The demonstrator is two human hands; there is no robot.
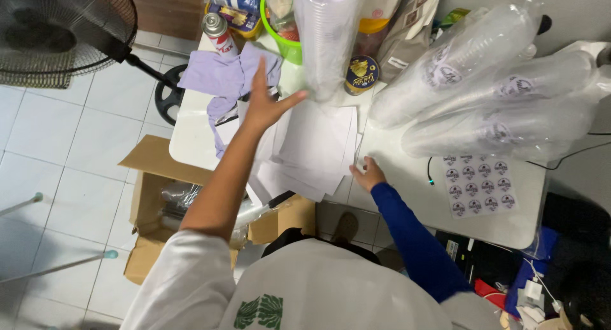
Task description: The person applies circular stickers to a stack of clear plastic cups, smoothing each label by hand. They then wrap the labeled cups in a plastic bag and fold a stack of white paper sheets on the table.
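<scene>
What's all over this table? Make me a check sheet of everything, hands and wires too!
Surface: white table, crowded.
Job's things: upright stack of clear cups in plastic; loose white papers.
Clutter: three bagged cup sleeves lying down, sticker sheet, purple cloth, spray can, green tub, round tin.
Grippers: left hand open, touching the cup stack; right hand flat on the table beside the papers.
Cables: thin black cable by the stickers.
Surroundings: fan, cardboard box, tiled floor.
</scene>
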